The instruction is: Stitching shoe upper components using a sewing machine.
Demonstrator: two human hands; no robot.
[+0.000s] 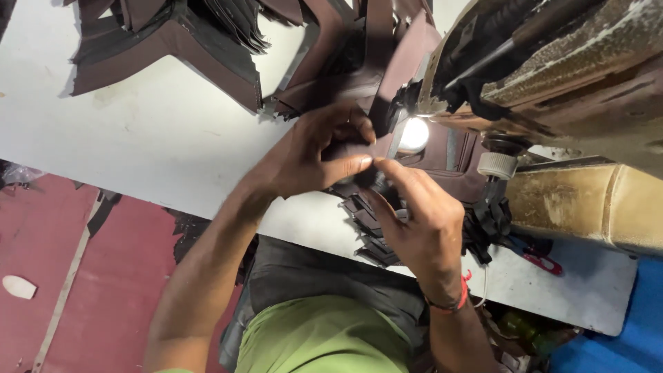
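My left hand [314, 152] and my right hand [418, 221] meet over a dark brown leather piece [387, 103], pinching it just left of the sewing machine's lit lamp [413, 134]. The left thumb and fingers pinch the piece's edge from the left. From below, my right hand's fingertips hold the same piece. A stack of small dark cut pieces [366, 224] lies under my right hand at the table's near edge. The worn sewing machine [552, 76] fills the upper right, and the needle area is hidden behind the leather and my fingers.
A white table [152, 131] carries heaps of brown leather pieces [173, 41] at the top. Red-handled scissors [535, 255] lie under the machine's tan arm. The floor at left is red, with a small pale scrap [18, 287] on it. My green shirt [321, 338] is at the bottom.
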